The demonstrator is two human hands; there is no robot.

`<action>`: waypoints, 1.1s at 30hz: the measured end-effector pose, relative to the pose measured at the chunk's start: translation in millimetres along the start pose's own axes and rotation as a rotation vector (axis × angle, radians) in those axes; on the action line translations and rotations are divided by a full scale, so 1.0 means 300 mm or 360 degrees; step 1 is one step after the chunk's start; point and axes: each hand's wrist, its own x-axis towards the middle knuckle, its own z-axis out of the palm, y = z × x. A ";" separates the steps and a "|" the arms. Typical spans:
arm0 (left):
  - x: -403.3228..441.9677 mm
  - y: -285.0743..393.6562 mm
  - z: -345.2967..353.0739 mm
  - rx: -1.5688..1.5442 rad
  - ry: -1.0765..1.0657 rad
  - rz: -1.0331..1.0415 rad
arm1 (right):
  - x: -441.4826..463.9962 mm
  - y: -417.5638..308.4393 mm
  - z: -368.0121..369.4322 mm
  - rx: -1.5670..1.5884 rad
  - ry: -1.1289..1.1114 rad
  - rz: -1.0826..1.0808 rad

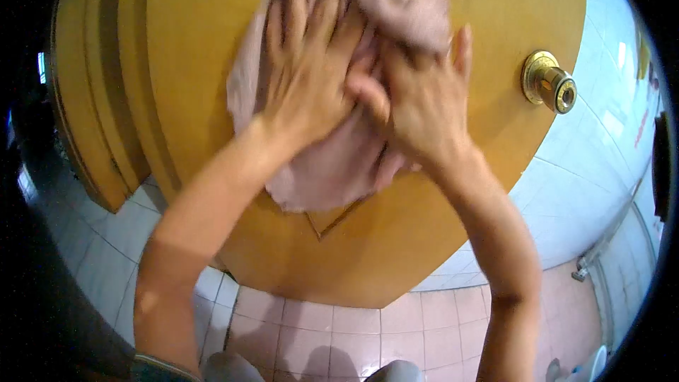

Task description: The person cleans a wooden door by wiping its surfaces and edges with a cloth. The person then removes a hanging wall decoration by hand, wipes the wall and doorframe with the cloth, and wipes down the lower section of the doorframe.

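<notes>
Pressing pink cloth (322,180) to face of yellow-brown door (304,262), just above tip of V-shaped groove (320,235). On L part of cloth: L hand (304,92), back to cam, w/ fingers spread, slightly blurred. Just beside, at bunched fold, upper R of cloth: R hand (428,102), w/ most fingers hidden, outermost sticking out past fold; can't tell if pinching. Farther R, apart from hands: brass knob (550,83). Below door: pink floor tiles (357,320).
</notes>
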 end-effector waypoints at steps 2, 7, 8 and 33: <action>0.173 -0.011 -0.062 0.0156 -0.0128 0.0117 | 0.115 0.068 0.029 0.0056 0.0222 0.0071; 0.132 -0.060 -0.010 -0.0021 -0.0060 0.0031 | 0.083 0.003 0.028 0.0205 0.0284 0.0116; 0.050 -0.067 -0.009 -0.0101 -0.0233 -0.0024 | 0.031 -0.024 0.045 0.0114 0.0236 0.0082; -0.701 -0.010 -0.117 0.0117 -0.0522 -0.0470 | -0.392 -0.501 0.115 0.0497 -0.0597 -0.0163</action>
